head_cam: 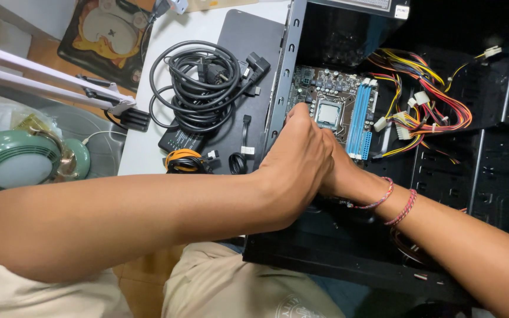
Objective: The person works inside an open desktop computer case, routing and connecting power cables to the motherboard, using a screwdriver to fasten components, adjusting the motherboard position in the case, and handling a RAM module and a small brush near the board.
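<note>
Both hands work inside an open black computer case (490,176) lying on its side on the white counter (142,147). The left hand (298,162) and right hand (340,174) are pressed together over the near edge of the circuit board (331,94); fingers are hidden, so whether they grip anything cannot be told. The board sits flat in the case, left of the wire bundle (425,106). It looks light, stiff and fragile, with pins and small parts; best held by bare edges, not the square silver chip socket (327,113) or blue slots (357,118). The wires are soft, plastic-coated, red, yellow and black with white plugs. Left of the case, a coiled black rubbery cable (198,85) rests on a flat dark panel (248,35); a small orange-and-black coil (182,160) lies near it.
</note>
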